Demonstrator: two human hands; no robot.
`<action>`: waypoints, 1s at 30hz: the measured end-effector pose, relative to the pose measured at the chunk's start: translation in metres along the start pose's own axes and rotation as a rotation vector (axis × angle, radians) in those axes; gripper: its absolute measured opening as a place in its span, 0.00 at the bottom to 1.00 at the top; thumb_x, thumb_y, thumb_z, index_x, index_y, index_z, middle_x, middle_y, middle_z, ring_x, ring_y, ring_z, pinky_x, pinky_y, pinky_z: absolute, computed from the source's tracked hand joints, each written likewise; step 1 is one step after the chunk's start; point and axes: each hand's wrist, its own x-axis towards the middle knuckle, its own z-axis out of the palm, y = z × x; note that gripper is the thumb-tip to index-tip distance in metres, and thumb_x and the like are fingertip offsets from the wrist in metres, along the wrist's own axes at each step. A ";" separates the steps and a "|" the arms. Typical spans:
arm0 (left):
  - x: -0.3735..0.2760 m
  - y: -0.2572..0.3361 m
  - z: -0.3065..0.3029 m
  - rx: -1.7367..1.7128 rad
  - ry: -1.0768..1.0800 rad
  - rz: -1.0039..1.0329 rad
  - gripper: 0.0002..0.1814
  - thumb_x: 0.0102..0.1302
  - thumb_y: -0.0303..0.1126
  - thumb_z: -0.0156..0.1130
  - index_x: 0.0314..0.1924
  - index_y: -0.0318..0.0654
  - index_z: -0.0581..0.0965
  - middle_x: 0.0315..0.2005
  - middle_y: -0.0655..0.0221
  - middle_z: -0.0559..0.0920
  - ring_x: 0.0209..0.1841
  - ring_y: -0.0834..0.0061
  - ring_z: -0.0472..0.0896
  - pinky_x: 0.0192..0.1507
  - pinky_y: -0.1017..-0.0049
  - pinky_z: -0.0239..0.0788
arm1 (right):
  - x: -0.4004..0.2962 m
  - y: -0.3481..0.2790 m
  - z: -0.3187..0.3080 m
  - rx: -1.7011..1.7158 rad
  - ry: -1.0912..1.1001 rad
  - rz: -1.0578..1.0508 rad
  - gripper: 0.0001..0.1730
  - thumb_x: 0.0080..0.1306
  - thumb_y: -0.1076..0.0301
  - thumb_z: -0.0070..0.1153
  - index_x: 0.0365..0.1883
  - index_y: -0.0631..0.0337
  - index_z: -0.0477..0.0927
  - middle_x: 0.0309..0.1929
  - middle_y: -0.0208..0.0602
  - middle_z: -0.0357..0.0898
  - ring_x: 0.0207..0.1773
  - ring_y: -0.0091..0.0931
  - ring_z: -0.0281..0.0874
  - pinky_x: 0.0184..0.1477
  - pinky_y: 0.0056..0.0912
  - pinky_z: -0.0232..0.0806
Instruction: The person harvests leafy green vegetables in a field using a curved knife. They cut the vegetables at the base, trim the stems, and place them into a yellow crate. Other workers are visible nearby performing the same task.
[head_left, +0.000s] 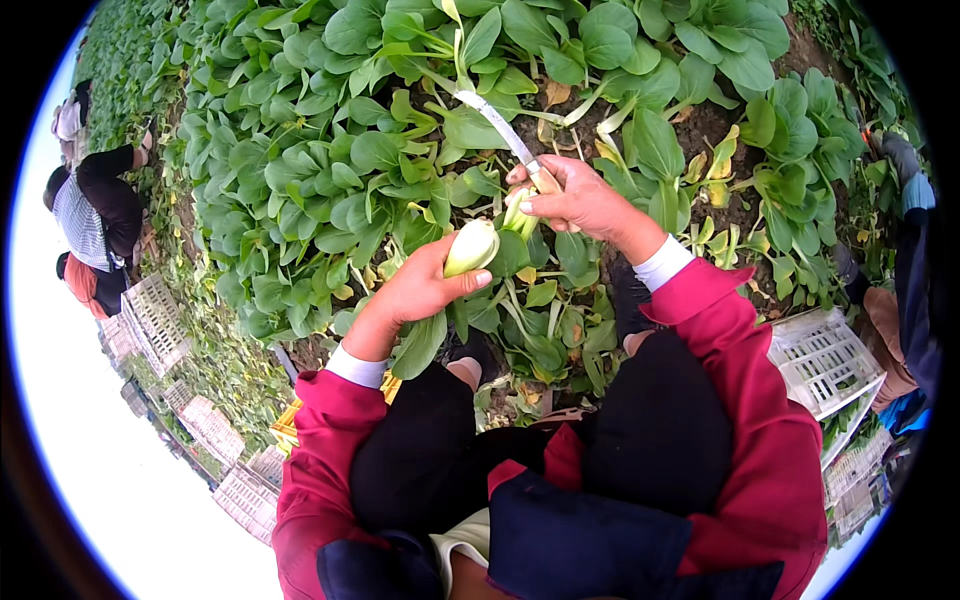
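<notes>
My left hand is closed around a head of bok choy, its pale cut base turned up and a green leaf hanging below the hand. Just to the right, my right hand grips the wooden handle of a curved harvesting knife. The blade points up and to the left over the plants. Some trimmed leaf stalks are held under the fingers of that same hand. Beyond both hands grow dense bok choy plants. Loose and yellowed leaves lie on the ground between my feet.
White plastic crates stand at the right and far left. A yellow crate is beside my left arm. Co-workers crouch at the far left and the right edge. My knees are bent close below my hands.
</notes>
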 end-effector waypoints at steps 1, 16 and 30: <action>-0.004 0.010 -0.004 -0.124 -0.028 -0.014 0.38 0.67 0.37 0.67 0.72 0.32 0.63 0.64 0.65 0.73 0.65 0.75 0.70 0.68 0.73 0.57 | -0.003 -0.005 -0.005 -0.090 0.022 -0.019 0.26 0.62 0.67 0.66 0.56 0.64 0.72 0.45 0.32 0.82 0.29 0.12 0.70 0.23 0.14 0.61; 0.062 0.051 0.012 1.397 0.296 0.112 0.15 0.51 0.26 0.64 0.41 0.32 0.77 0.45 0.51 0.81 0.54 0.55 0.79 0.51 0.66 0.71 | 0.025 0.039 -0.017 -1.143 0.328 -0.317 0.17 0.73 0.56 0.50 0.39 0.63 0.75 0.29 0.39 0.79 0.29 0.32 0.79 0.26 0.34 0.68; 0.047 -0.086 -0.054 1.643 0.676 0.185 0.07 0.58 0.30 0.58 0.36 0.36 0.76 0.59 0.50 0.74 0.58 0.53 0.73 0.54 0.61 0.65 | 0.113 0.088 0.025 -1.664 0.058 -0.397 0.13 0.71 0.65 0.51 0.35 0.68 0.69 0.23 0.46 0.78 0.27 0.41 0.82 0.29 0.40 0.73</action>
